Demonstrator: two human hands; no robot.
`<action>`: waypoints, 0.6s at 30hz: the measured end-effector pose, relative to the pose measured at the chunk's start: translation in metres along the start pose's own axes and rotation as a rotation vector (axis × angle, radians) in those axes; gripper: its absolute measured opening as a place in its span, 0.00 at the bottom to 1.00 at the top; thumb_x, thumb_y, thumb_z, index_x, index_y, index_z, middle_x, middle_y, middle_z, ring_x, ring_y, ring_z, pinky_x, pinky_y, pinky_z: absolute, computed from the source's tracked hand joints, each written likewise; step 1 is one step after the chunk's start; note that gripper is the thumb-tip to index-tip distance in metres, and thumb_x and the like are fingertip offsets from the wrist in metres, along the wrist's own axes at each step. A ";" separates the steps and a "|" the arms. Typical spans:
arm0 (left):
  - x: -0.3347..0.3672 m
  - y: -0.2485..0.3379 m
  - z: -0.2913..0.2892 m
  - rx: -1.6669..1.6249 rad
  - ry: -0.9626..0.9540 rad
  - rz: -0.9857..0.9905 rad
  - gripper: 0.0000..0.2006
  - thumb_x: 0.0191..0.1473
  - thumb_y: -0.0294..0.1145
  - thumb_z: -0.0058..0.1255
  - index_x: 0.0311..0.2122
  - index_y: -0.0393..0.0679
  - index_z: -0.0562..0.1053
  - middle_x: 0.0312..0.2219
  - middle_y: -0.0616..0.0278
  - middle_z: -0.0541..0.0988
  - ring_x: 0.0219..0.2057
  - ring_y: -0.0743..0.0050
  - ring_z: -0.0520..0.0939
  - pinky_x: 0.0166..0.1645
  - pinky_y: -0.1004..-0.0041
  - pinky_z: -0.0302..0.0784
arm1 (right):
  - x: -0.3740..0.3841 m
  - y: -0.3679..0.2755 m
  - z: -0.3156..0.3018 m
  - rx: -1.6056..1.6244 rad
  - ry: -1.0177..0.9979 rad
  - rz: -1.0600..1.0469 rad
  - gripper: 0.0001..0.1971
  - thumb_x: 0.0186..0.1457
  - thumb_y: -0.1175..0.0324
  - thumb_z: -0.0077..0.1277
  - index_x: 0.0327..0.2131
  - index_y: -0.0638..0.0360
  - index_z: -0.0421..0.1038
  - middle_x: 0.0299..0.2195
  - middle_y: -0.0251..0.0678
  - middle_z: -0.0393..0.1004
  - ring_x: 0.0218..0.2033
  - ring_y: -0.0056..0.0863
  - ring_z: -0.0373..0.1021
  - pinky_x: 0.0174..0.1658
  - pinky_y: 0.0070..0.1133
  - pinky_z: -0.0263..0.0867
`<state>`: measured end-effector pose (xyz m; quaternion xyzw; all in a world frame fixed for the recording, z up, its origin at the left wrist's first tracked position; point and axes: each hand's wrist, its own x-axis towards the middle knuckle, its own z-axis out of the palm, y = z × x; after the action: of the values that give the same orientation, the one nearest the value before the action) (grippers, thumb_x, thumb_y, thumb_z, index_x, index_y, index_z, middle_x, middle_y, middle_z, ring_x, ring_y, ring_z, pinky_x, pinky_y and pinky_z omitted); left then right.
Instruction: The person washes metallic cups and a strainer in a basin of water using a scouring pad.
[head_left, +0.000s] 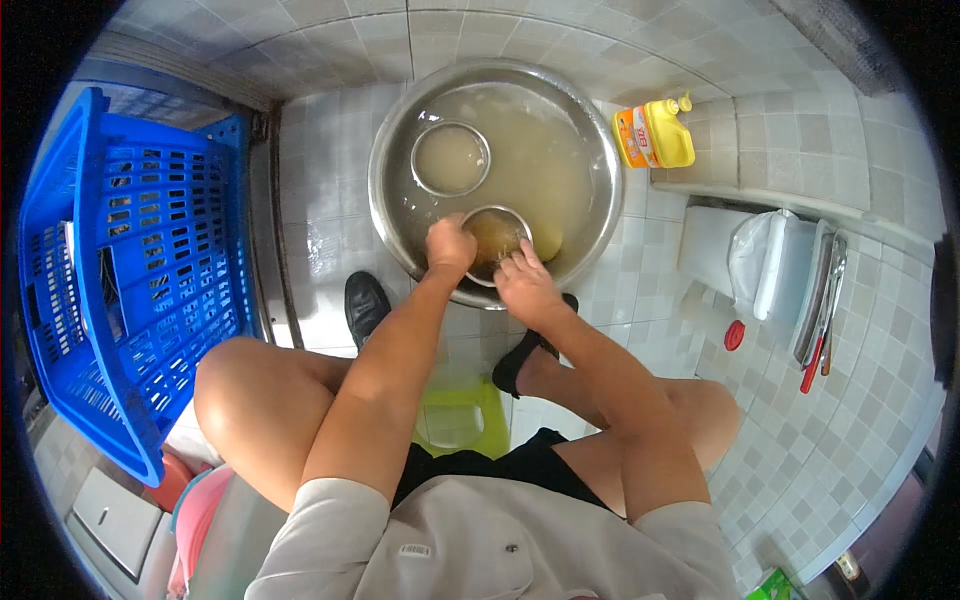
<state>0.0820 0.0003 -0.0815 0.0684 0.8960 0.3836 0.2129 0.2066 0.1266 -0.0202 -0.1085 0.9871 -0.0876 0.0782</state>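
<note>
A wide metal basin (pixel 382 180) on the floor holds cloudy, yellowish water. At its near side, a small round metal bowl (pixel 497 238) with brownish liquid inside is between my hands. My left hand (pixel 452 245) is closed on the bowl's left rim. On the bowl's right edge, my right hand (pixel 526 280) has its fingers bent over the rim, with some fingertips toward the inside. A second round metal bowl (pixel 450 160) sits in the water farther back, filled with cloudy liquid. Something yellow-green, partly hidden, shows in the water beside my right hand.
A yellow pump bottle (pixel 655 135) stands right of the basin. Blue plastic crates (pixel 165 260) rise at the left. A tiled ledge on the right bears long red-handled tools (pixel 822 330), a white plastic bag (pixel 755 255) and a red cap (pixel 735 335). A green stool (pixel 460 415) is beneath me.
</note>
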 end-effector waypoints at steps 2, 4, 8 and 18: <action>0.009 0.004 -0.001 0.084 -0.094 0.052 0.13 0.47 0.26 0.50 0.39 0.45 0.80 0.35 0.43 0.81 0.40 0.39 0.81 0.48 0.53 0.78 | -0.004 0.025 -0.015 -0.237 -0.037 -0.179 0.12 0.49 0.71 0.47 0.34 0.65 0.78 0.36 0.46 0.75 0.52 0.46 0.69 0.69 0.41 0.49; 0.015 0.009 -0.002 0.169 -0.189 0.104 0.13 0.48 0.26 0.50 0.39 0.47 0.80 0.35 0.44 0.81 0.40 0.40 0.81 0.48 0.53 0.78 | 0.002 0.036 -0.018 -0.332 -0.067 -0.236 0.12 0.50 0.70 0.48 0.33 0.65 0.79 0.36 0.46 0.75 0.52 0.46 0.69 0.69 0.40 0.49; 0.017 0.020 -0.008 0.178 -0.266 0.136 0.14 0.49 0.26 0.50 0.42 0.46 0.79 0.37 0.43 0.81 0.41 0.39 0.81 0.48 0.52 0.78 | -0.007 0.027 -0.011 -0.356 -0.121 -0.218 0.11 0.50 0.69 0.48 0.33 0.63 0.79 0.36 0.44 0.75 0.51 0.44 0.70 0.69 0.39 0.49; -0.020 0.022 0.005 -0.090 0.073 -0.330 0.12 0.54 0.29 0.52 0.42 0.37 0.78 0.37 0.38 0.80 0.42 0.37 0.81 0.49 0.53 0.76 | 0.020 -0.040 0.012 0.081 0.083 0.278 0.03 0.46 0.74 0.51 0.25 0.60 0.75 0.28 0.40 0.74 0.33 0.37 0.73 0.54 0.37 0.64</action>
<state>0.1014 0.0128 -0.0622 -0.1032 0.8842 0.3853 0.2431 0.1976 0.0821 -0.0265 0.0365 0.9907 -0.1201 0.0530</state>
